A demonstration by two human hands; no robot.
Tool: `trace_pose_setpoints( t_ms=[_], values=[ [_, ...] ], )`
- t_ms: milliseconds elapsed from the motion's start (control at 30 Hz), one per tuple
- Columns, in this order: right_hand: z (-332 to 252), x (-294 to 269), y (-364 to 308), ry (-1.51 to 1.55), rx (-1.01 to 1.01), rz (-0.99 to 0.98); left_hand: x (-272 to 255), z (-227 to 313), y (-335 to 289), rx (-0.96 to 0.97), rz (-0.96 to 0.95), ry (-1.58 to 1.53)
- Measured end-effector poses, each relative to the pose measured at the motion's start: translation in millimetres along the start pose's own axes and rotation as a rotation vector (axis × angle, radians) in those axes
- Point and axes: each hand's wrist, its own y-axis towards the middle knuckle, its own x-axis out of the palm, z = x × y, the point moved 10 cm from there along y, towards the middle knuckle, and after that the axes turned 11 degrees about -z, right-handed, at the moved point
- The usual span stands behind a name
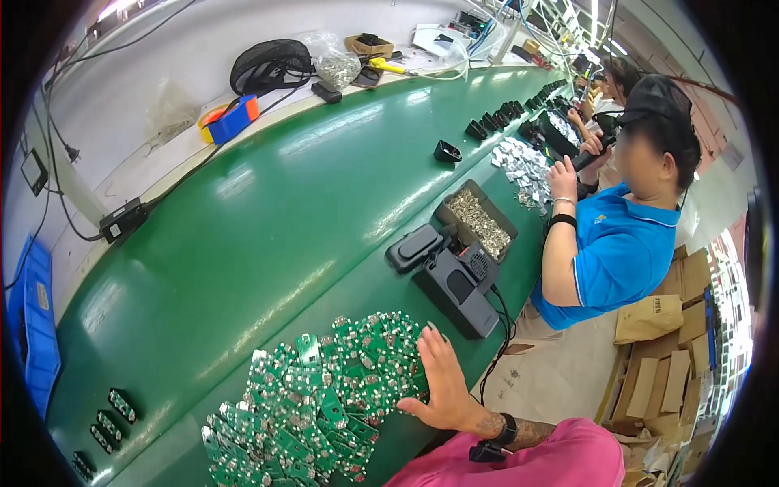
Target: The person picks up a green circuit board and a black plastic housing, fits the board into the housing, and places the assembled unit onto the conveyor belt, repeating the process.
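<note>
Spreading over the near part of the green bench point(243, 227), a loose heap of green circuit boards point(304, 406) lies just left of the right hand point(442, 385). That hand is open, its fingers point(434, 347) stretched out and close together, the thumb held apart toward the boards; it grips nothing that shows, and whether it presses on the heap's edge I cannot tell. The left hand is out of view, so its fingers cannot be judged. A dark watch point(505, 433) circles the right wrist. Just beyond the heap stands a dark grey device point(458, 292), beside a tray point(510, 217) of small metal parts point(477, 221). Small black cases point(122, 404) stand at the far left. To the right, a co-worker in blue point(617, 252) holds a black object point(592, 154).
</note>
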Motion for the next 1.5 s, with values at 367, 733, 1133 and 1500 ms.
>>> trace_pose_setpoints(
  t_ms=[367,733,1133,1500],
  values=[
    [1,10,6,-0.054,0.076,-0.106,35,-10,6,-0.269,-0.439,0.432],
    [1,11,7,-0.078,0.084,-0.119,23,-14,2,-0.152,-0.128,-0.044],
    [2,9,5,-0.041,0.107,-0.104,34,-28,-2,-0.296,-0.272,0.151],
    [4,11,6,-0.047,0.114,-0.118,46,-29,-2,-0.258,-0.308,0.204]
  ],
)
